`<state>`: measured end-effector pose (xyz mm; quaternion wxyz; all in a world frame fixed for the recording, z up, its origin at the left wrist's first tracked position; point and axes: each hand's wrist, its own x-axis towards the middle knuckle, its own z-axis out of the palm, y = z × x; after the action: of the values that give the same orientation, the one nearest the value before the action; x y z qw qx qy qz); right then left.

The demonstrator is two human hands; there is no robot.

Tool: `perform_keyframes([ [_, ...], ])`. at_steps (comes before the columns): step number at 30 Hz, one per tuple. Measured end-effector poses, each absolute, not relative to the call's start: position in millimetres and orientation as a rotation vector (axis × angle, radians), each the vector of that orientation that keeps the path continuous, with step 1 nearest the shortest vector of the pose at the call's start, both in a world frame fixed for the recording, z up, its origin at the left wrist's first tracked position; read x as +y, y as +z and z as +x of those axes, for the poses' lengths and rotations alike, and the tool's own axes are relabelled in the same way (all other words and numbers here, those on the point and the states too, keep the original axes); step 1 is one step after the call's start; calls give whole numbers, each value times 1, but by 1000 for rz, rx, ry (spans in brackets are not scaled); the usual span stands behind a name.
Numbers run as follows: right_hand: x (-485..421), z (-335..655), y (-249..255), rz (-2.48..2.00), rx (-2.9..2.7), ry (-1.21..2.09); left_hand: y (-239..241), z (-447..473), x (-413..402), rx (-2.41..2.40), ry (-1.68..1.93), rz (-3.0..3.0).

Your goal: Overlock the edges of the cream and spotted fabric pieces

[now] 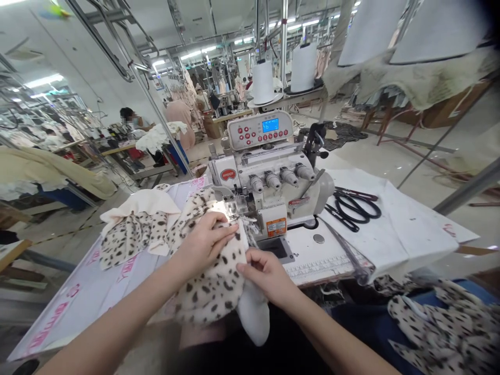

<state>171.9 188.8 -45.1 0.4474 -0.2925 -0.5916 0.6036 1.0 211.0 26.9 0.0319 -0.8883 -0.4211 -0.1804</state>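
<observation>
Spotted plush fabric (219,286), cream with dark spots, hangs over the table's front edge and runs up to the needle area of a white overlock sewing machine (269,182). My left hand (211,237) lies on this fabric just in front of the lit presser foot, fingers stretched to the right and pressing on it. Lower and to the right, my right hand (265,273) pinches the fabric's edge between thumb and fingers. Below that hand dangles a plain white piece (253,312). The fabric's underside and the needle are hidden.
More spotted fabric (135,229) is heaped on the table's left side. Black-handled scissors (355,205) rest on white cloth (406,224) at the right. Spotted pieces (441,328) lie at lower right. Thread cones (262,82) stand behind the machine; a person (135,122) sits farther back.
</observation>
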Motion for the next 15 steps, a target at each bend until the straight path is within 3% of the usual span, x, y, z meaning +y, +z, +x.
perform_keyframes([
  [9, 199, 163, -59, -759, -1395, 1420, 32, -9, 222, -1159, -543, -2764],
  [13, 183, 166, -70, -824, -1362, 1404, -10, -2, 169, -921, -911, -2552],
  [15, 174, 171, -75, -854, -1373, 1380, -40, -2, 140, -1063, -976, -2441],
])
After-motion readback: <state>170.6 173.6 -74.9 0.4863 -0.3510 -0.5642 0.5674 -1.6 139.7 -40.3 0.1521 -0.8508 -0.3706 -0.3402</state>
